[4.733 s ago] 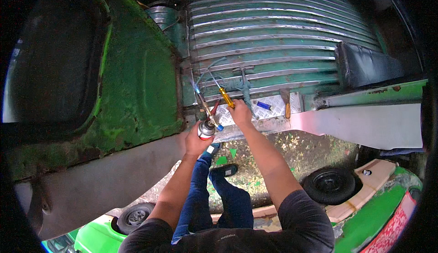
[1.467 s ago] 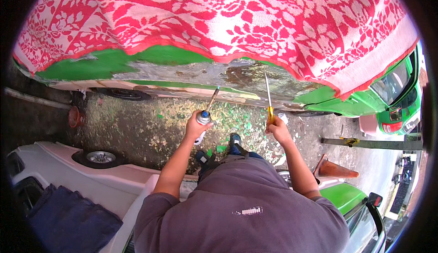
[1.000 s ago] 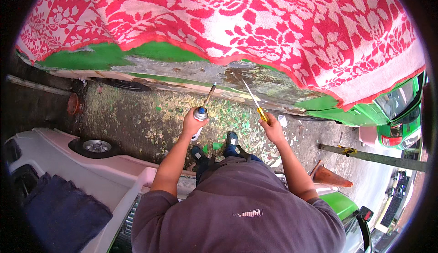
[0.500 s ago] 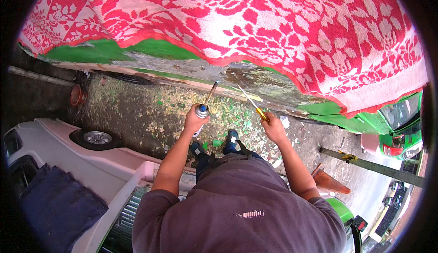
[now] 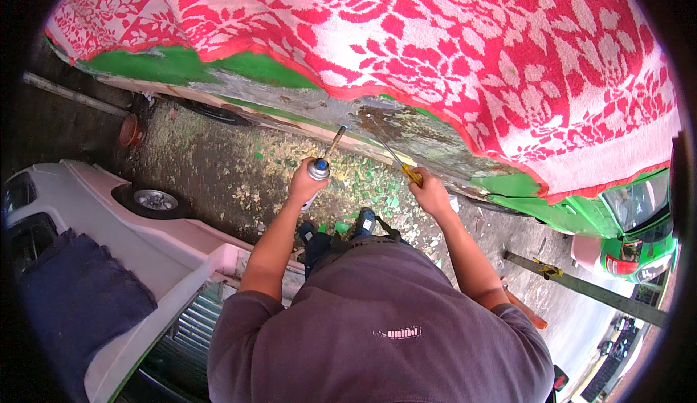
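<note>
Yellow shows at the grip of a long-shafted tool [image 5: 412, 175], just right of centre in the head view, with the right hand [image 5: 430, 191] closed around its handle. Its slim shaft slants toward the upper left, over the scraped lower bodywork [image 5: 290, 100] of a green car; whether the tip touches the metal I cannot tell. Gripped by the handle, it probably gives reach while the fingers stay back from the far end.

Near the middle of the frame, the left hand [image 5: 306, 185] is wrapped around the canister of a torch [image 5: 318, 169], below its blue fitting. The canister seems to be held fairly upright, and the nozzle [image 5: 335, 141] leans up and away from the person, likely so that any heat stays clear of skin and shirt [image 5: 392, 308]. A bluish tint shows at its end, too small to confirm as flame.

Red-and-white patterned cloth [image 5: 435, 40] drapes across the top of the frame, perhaps as a cover for the car, its wavy hem leaving the worn strip exposed. Dark blue cloth [image 5: 83, 301] lies over a pale vehicle [image 5: 174, 247] at lower left, possibly also as protection.
</note>
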Tool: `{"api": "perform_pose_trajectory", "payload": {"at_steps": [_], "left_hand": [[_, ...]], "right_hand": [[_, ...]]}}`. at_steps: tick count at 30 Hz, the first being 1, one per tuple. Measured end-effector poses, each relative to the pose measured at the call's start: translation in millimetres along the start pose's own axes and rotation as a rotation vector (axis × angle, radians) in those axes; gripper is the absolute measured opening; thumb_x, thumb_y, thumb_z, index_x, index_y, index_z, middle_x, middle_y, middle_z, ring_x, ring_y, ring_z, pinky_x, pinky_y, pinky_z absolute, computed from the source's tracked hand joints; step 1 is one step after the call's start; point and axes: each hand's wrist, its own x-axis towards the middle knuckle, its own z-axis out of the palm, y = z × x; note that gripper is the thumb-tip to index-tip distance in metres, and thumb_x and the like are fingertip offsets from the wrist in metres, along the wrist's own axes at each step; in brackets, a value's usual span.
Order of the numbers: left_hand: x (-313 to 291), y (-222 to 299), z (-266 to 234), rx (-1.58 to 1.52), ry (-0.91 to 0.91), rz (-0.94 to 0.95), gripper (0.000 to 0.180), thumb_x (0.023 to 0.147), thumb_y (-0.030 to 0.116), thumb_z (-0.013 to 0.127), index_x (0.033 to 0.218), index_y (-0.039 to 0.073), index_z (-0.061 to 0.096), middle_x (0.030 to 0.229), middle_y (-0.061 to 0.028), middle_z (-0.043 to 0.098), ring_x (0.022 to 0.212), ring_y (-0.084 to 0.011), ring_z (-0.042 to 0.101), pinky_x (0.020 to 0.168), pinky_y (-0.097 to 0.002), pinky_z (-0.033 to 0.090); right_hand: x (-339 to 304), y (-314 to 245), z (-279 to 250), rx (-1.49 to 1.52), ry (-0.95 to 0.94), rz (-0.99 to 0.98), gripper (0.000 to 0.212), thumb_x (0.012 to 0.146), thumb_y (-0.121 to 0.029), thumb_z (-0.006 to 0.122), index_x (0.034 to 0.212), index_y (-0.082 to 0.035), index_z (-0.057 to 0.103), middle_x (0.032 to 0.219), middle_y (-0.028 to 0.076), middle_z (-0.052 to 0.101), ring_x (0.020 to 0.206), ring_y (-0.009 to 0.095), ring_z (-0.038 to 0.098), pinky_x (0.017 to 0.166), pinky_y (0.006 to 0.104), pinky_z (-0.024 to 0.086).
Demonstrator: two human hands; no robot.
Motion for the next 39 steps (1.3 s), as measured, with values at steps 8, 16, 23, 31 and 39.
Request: {"api": "perform_pose_trajectory", "payload": {"at_steps": [8,16,23,31,39], "left_hand": [[1.2,8.4,-15.5,0.088,-0.011,0.018,0.074,0.063,0.028,0.087,0.124,0.006,0.052,0.112,-0.0179,0.066,0.104,-0.0344,0.064,0.088,-0.0416,0.051],[3.8,28.9,-38.2,0.176,-0.089,-0.008,0.076,0.063,0.026,0.086,0.128,0.006,0.051,0.114,-0.0164,0.065,0.106,-0.0323,0.064,0.091,-0.0403,0.050],[21.4,7.7,-54.8,0.151,-0.157,0.020,0.075,0.062,0.030,0.085,0.126,0.009,0.054,0.116,-0.0171,0.066,0.107,-0.0351,0.064,0.090,-0.0420,0.051],[31.1,11.4,-78.0,0.126,-0.236,0.061,0.072,0.062,0.028,0.084,0.124,0.008,0.056,0.113,-0.0165,0.067,0.106,-0.0331,0.065,0.090,-0.0409,0.051],[34.6,7.9,-85.2,0.184,-0.278,0.067,0.073,0.062,0.026,0.085,0.126,0.010,0.053,0.108,-0.0152,0.068,0.100,-0.0301,0.067,0.087,-0.0400,0.052]], "right_hand": [[20.4,-1.5,9.1,-0.045,0.021,-0.208,0.044,0.088,-0.029,0.064,0.127,-0.012,0.056,0.098,0.026,0.068,0.091,0.042,0.066,0.080,0.0500,0.051],[21.0,-43.5,21.5,-0.245,0.081,-0.281,0.042,0.090,-0.021,0.061,0.132,-0.021,0.056,0.101,0.022,0.066,0.083,0.040,0.067,0.071,0.0499,0.054],[16.0,-67.6,40.6,-0.295,0.140,-0.221,0.048,0.089,-0.016,0.059,0.134,-0.032,0.055,0.097,0.020,0.064,0.077,0.039,0.067,0.067,0.0498,0.055],[18.5,-84.4,56.5,-0.398,0.143,-0.163,0.048,0.090,-0.016,0.058,0.135,-0.032,0.055,0.099,0.021,0.064,0.080,0.038,0.068,0.067,0.0486,0.055],[16.0,-92.4,59.4,-0.432,0.136,-0.095,0.046,0.092,-0.020,0.056,0.134,-0.036,0.055,0.093,0.019,0.068,0.080,0.036,0.068,0.069,0.0473,0.055]]}}
